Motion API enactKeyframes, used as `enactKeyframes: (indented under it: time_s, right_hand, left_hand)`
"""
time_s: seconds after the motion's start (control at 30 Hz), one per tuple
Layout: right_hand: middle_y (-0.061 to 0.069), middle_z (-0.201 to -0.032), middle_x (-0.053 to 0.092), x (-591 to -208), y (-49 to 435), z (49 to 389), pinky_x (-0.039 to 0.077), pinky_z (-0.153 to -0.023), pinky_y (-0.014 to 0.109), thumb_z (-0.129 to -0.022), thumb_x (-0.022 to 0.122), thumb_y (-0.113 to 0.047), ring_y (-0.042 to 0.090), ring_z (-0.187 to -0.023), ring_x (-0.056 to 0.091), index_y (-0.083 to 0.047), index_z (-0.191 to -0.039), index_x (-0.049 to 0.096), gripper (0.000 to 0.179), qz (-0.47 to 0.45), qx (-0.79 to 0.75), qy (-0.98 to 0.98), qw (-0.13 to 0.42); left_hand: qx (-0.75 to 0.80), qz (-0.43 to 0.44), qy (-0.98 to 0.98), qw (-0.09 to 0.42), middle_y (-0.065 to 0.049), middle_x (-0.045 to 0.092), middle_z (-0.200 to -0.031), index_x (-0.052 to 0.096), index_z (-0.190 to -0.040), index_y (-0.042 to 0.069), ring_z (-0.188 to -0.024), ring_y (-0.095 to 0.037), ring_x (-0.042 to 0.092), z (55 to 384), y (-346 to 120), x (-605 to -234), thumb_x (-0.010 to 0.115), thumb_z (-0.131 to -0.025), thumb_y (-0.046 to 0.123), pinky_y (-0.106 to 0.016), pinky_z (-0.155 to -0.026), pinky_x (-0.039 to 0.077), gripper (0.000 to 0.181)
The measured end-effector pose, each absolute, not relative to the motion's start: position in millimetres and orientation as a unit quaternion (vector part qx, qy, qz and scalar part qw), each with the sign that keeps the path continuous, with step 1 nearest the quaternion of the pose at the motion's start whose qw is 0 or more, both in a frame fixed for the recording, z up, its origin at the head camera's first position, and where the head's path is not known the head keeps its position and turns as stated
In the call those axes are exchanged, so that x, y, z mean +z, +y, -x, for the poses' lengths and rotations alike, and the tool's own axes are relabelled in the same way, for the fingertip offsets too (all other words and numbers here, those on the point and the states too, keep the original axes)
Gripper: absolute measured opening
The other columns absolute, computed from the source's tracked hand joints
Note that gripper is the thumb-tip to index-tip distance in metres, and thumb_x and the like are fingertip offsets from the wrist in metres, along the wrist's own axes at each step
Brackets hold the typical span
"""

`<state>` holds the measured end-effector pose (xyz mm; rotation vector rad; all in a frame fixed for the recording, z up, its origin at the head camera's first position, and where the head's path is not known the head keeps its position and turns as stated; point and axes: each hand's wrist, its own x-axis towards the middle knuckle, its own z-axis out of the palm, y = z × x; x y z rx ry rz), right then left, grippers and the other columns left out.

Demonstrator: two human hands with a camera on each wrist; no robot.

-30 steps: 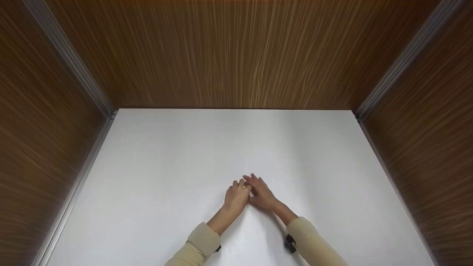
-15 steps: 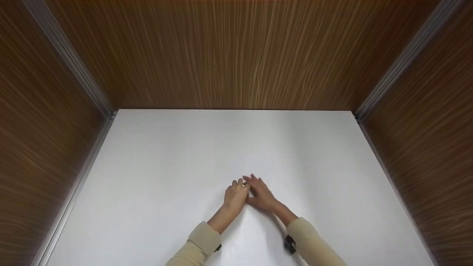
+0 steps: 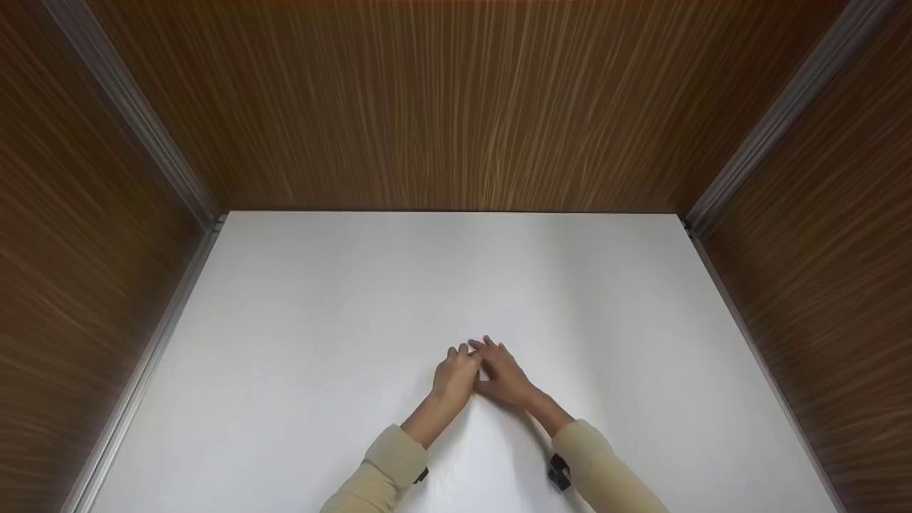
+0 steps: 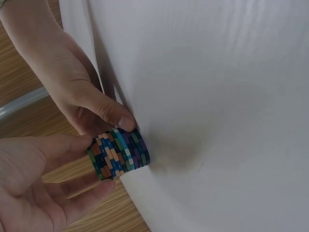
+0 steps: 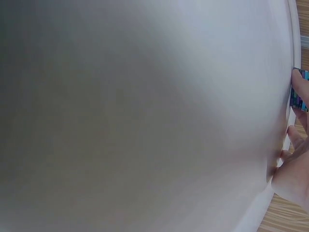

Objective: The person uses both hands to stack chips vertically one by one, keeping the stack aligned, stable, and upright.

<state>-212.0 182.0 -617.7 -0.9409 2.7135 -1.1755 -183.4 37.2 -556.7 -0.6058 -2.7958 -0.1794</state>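
Note:
A stack of poker chips [image 4: 119, 153], with blue, orange, green and purple edge blocks, stands against the white tabletop. My left hand [image 3: 454, 377] pinches the upper end of the stack between thumb and fingers, as the left wrist view shows. Lower down, the thumb of my right hand [image 3: 504, 374] presses against the stack's side, its other fingers partly hidden behind. From the head view the two hands meet and cover the chips. The right wrist view catches only part of the stack [image 5: 300, 99] at its right edge, with fingers around it.
A broad white tabletop [image 3: 320, 299] lies under both hands. Wood-grain panels [image 3: 456, 107] rise at the back and both sides, with grey metal rails [image 3: 135, 107] at the corners. A black wrist device [image 3: 559, 472] sits below the right sleeve.
My left fingers have shifted slightly, and the small dark bit seen between the fingertips is now covered. The right hand stays almost still.

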Motion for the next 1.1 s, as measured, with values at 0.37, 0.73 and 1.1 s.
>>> enactKeyframes:
  time_s: [0.37,0.73,1.1]
  right_hand:
    - [0.019,-0.136,0.042,-619.6,182.4,214.6,0.010,-0.105,0.058,-0.080,0.071,-0.024,0.043,-0.130,0.022,0.003,-0.132,0.043,0.064,0.296,-0.377,0.878,0.014]
    - [0.019,-0.135,0.042,-620.0,178.8,215.5,0.011,-0.105,0.058,-0.079,0.072,-0.018,0.043,-0.129,0.023,0.004,-0.130,0.043,0.063,0.306,-0.368,0.878,0.013]
    - [0.012,-0.140,0.038,-615.1,182.9,218.4,0.011,-0.107,0.053,-0.080,0.070,-0.035,0.037,-0.133,0.020,-0.007,-0.133,0.043,0.066,0.285,-0.332,0.898,0.038]
  left_hand:
    - [-0.082,0.207,-0.965,0.143,-0.006,0.058,-0.075,0.069,-0.089,0.008,-0.066,-0.018,0.058,187.7,36.9,-557.9,0.074,-0.070,0.005,-0.020,-0.053,0.050,0.019]
    - [-0.101,0.202,-0.973,0.056,-0.010,0.059,-0.086,0.066,-0.103,0.009,-0.076,-0.022,0.060,190.8,31.0,-555.3,0.073,-0.073,0.003,-0.024,-0.062,0.053,0.032]
    - [-0.119,0.188,-0.975,-0.026,-0.015,0.048,-0.127,0.044,-0.135,0.012,-0.102,-0.030,0.054,195.2,19.5,-551.2,0.077,-0.071,0.035,-0.034,-0.073,0.052,0.075]
